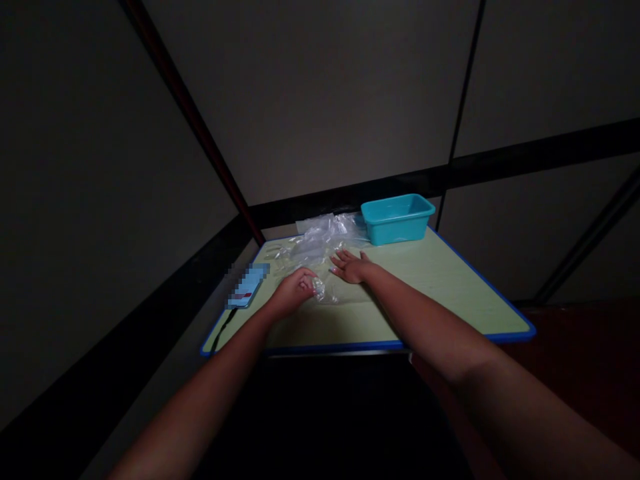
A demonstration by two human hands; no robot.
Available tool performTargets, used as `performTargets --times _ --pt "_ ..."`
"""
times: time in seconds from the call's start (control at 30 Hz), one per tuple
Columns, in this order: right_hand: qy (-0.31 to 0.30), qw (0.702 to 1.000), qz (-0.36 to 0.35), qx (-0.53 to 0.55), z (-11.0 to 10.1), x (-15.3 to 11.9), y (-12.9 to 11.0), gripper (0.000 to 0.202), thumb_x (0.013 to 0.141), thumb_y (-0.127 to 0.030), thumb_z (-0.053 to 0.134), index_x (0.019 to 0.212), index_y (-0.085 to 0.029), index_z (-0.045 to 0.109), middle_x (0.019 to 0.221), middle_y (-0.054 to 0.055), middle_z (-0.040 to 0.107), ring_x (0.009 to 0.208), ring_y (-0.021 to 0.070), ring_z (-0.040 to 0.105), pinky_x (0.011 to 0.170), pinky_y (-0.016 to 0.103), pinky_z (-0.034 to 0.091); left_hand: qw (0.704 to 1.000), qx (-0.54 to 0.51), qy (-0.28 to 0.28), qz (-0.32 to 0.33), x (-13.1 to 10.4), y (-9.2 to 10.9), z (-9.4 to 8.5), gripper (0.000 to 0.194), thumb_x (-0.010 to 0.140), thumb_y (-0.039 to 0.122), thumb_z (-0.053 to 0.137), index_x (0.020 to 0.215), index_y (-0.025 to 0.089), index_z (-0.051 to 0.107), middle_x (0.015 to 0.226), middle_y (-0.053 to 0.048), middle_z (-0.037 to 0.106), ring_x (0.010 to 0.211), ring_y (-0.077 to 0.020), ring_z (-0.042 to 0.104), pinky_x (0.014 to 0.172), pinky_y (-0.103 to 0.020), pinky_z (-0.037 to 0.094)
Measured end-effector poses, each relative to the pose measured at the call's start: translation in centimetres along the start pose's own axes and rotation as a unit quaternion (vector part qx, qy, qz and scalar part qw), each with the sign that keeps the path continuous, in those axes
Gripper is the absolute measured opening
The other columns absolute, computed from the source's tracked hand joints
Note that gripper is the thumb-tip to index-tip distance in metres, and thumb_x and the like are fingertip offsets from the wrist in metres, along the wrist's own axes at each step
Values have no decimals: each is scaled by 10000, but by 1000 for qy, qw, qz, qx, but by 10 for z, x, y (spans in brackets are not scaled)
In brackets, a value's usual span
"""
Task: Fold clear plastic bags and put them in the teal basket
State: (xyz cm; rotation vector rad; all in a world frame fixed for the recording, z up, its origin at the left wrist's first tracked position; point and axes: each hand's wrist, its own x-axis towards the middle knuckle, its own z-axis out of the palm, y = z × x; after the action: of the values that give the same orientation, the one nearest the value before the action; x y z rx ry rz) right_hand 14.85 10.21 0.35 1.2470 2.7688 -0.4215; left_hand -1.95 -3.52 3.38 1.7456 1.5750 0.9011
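Clear plastic bags or film (327, 230) lie crumpled across the back left of the pale green table. A thin transparent sheet (345, 293) is spread nearer to me. My left hand (295, 291) is closed, its fingers and thumb pinched on crumpled clear plastic at the sheet's left part. To its right, my right hand (350, 267) rests palm down on the plastic, fingers spread apart, gripping nothing.
A turquoise basket (399, 230) stands at the table's back right. On the left edge lies a phone (247, 285) with a dark strap. The table (450, 293) has a blue rim, and walls rise behind it and to the left.
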Motion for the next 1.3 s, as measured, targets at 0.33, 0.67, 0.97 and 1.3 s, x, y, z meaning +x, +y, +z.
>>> performTargets --times 0.33,0.67,0.97,1.3 --pt "5 1000 -6 15 -1 -1 1 608 916 -539 169 1457 -270 101 1525 27 0 1389 218 -25 1049 595 23 987 90 -125 36 -34 7 -7 314 710 488 645 747 180 688 800 -45 639 786 -172 567 760 -294 438" --pt "4 1000 16 5 -3 -2 -2 606 916 -538 163 1458 -283 70 1523 42 -49 1385 241 -58 1021 631 -11 963 257 -6 81 -25 32 23 434 869 453 427 1171 175 566 1163 -105 578 1097 -225 499 978 -363 364" --pt "91 992 71 -60 -8 -6 14 569 934 -389 217 1463 -210 110 1519 94 -63 1379 231 -93 1027 594 -68 916 398 -40 16 18 25 101 787 866 585 271 1420 30 207 1494 -192 172 1385 -292 135 1093 -532 130" --pt "49 998 19 -33 4 -3 3 579 921 -500 68 1459 -286 62 1523 31 -63 1381 214 -89 1031 597 -38 901 428 -27 -65 -12 -10 58 723 882 582 196 1440 124 189 1511 -101 138 1392 -230 126 1101 -486 151"
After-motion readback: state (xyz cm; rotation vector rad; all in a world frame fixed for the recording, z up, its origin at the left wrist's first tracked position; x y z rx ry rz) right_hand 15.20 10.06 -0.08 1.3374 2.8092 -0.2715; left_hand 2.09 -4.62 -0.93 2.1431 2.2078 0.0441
